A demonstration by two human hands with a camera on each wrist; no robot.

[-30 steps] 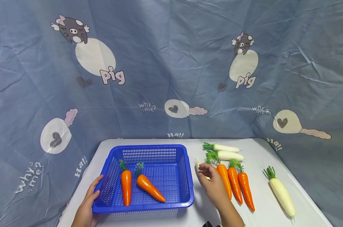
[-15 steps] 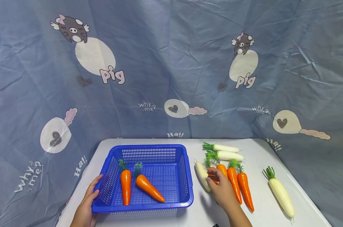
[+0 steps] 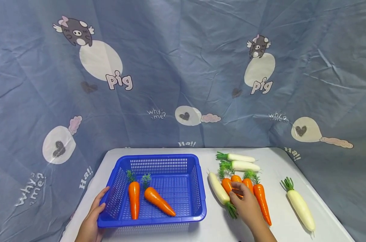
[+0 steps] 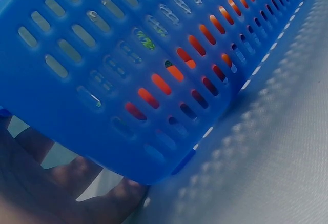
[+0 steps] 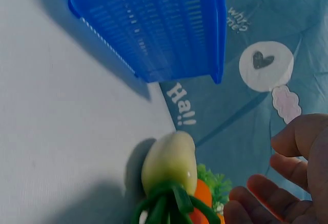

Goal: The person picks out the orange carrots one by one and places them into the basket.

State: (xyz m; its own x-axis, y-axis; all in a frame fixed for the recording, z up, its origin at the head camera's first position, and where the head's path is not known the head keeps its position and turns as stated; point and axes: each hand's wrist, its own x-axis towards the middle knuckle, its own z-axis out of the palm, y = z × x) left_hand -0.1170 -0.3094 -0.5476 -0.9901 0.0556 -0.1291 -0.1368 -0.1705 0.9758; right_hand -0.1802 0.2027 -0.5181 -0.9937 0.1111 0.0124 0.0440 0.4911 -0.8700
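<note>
Head view: I count one blue basket (image 3: 152, 222); six carrots (image 3: 160, 201), two inside, four on the table (image 3: 213, 230); four white radishes (image 3: 301, 210), there too. Left hand (image 3: 90, 220) touches the basket; whether it grips, I cannot tell. Right hand (image 3: 247, 205), loose, empty, has shifted rightward over the carrots, uncovering one radish's leaves (image 3: 231, 210).

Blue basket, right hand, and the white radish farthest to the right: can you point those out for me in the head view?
Blue basket (image 3: 152, 223), head view: its near rim.
Right hand (image 3: 246, 203), head view: the back of the hand.
White radish (image 3: 301, 209), head view: the middle of its white body.
</note>
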